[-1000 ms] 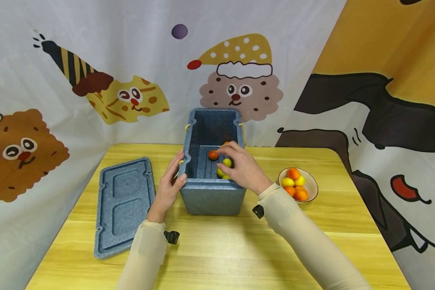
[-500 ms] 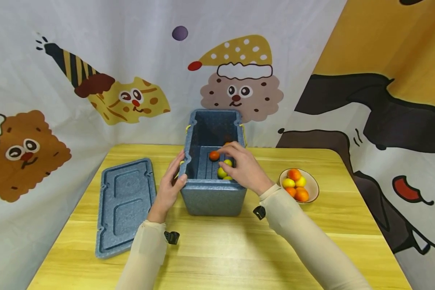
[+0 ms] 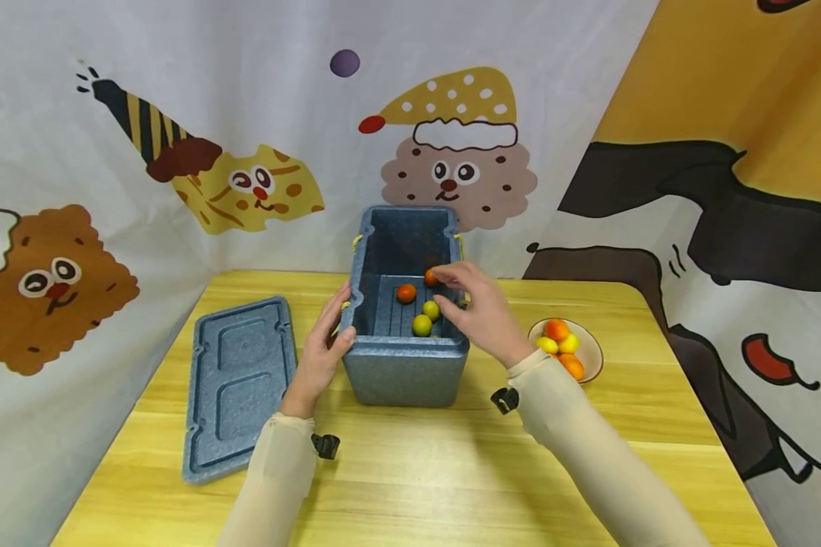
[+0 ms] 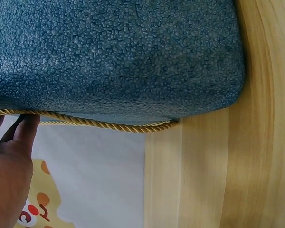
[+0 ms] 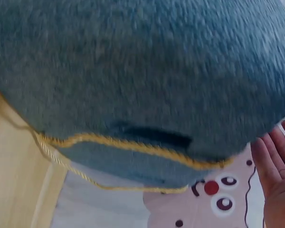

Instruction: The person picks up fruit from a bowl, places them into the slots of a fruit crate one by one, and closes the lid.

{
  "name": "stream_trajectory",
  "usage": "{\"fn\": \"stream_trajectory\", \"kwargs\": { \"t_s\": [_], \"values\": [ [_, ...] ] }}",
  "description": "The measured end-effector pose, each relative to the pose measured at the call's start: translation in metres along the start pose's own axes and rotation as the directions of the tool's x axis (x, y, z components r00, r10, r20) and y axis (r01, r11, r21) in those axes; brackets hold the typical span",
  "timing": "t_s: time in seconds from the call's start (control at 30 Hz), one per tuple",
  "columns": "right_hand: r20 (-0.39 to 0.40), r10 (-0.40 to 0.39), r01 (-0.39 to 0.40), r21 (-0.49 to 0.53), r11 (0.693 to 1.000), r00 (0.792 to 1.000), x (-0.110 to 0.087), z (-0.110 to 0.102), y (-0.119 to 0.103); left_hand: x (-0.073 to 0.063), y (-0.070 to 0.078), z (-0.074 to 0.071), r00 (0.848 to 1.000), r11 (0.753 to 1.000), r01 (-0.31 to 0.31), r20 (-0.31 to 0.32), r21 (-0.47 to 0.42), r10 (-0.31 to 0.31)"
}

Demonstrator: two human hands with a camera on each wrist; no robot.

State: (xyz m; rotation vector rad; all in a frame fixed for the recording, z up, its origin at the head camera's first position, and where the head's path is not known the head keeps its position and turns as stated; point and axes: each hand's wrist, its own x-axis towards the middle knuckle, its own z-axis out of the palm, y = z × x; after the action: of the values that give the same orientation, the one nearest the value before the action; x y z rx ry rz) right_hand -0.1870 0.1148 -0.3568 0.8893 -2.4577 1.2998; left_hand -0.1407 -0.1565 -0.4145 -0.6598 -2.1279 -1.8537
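A blue-grey foam box [image 3: 405, 372] stands lidless on the table, its yellow rope handles hanging at the sides. My left hand [image 3: 320, 357] rests against its left wall near the front corner, fingers extended along the outside; in the left wrist view the fingertips are right at the rope [image 4: 95, 122]. My right hand [image 3: 486, 311] hovers over the right rim, fingers loosely bent and apart, nothing visible between them. Inside lie a small orange-red fruit [image 3: 406, 293], another orange-red fruit [image 3: 431, 278] by my right fingertips, and yellow-green fruits [image 3: 422, 325] near the front.
The box's lid [image 3: 242, 387] lies flat on the table at the left. To the right, a shallow bowl [image 3: 594, 357] holds several orange and yellow fruits, partly behind my right wrist. A printed cloth [image 3: 274, 91] hangs behind the table [image 3: 410, 471].
My right hand has moved rightward and slightly up, away from the fruits in the box, which now show more fully. The left hand keeps its place on the box.
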Motion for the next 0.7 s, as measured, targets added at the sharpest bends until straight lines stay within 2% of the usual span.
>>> {"fn": "stream_trajectory", "kwargs": {
  "t_s": [0.2, 0.4, 0.53, 0.7],
  "values": [
    [-0.098, 0.034, -0.03, 0.042, 0.999, 0.995, -0.003, -0.019, 0.007, 0.001, 0.0, 0.0, 1.0, 1.0, 0.001, 0.001, 0.003, -0.001],
    [-0.21, 0.032, -0.034, -0.006, 0.999, 0.977, -0.007, -0.038, 0.02, 0.003, -0.001, 0.001, 1.0, 1.0, -0.012, 0.004, -0.005, 0.012],
    [-0.225, 0.071, -0.077, -0.02, 0.997, 0.972, -0.016, -0.049, 0.032, 0.003, -0.002, 0.001, 1.0, 1.0, -0.015, -0.001, -0.008, 0.015],
    [-0.202, 0.176, -0.189, -0.048, 0.981, 0.963, -0.032, -0.056, 0.048, 0.001, -0.003, -0.001, 1.0, 1.0, -0.014, 0.001, -0.005, 0.014]
  ]
}}
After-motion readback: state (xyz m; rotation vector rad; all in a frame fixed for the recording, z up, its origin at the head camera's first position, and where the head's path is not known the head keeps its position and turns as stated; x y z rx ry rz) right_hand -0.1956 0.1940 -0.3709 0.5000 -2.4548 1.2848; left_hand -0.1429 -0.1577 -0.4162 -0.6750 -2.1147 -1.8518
